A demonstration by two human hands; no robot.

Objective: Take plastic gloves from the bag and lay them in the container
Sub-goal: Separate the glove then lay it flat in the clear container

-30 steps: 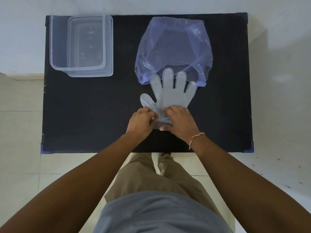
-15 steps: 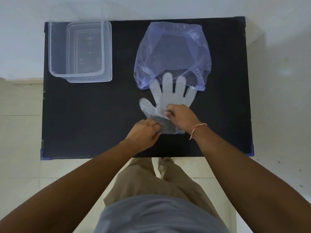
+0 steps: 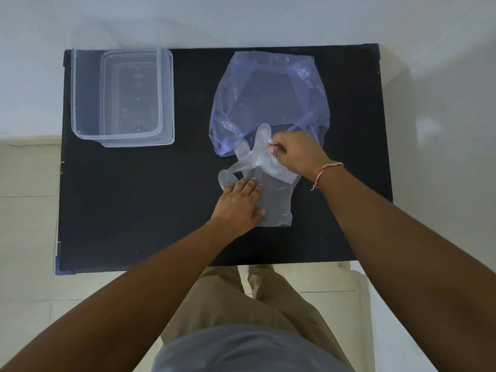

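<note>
One head-worn view – looking steeply down over the black table (image 3: 134,210) – fairly close, forearms entering from below.

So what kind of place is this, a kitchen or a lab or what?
Hard to say; probably a plain room at home. Just a small black table against a bare white wall on a pale tiled floor, no counters or equipment.

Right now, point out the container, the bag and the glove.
container (image 3: 80,89), head view, on its left wall.
bag (image 3: 268,98), head view, on its flat middle.
glove (image 3: 276,202), head view, on its cuff.
</note>
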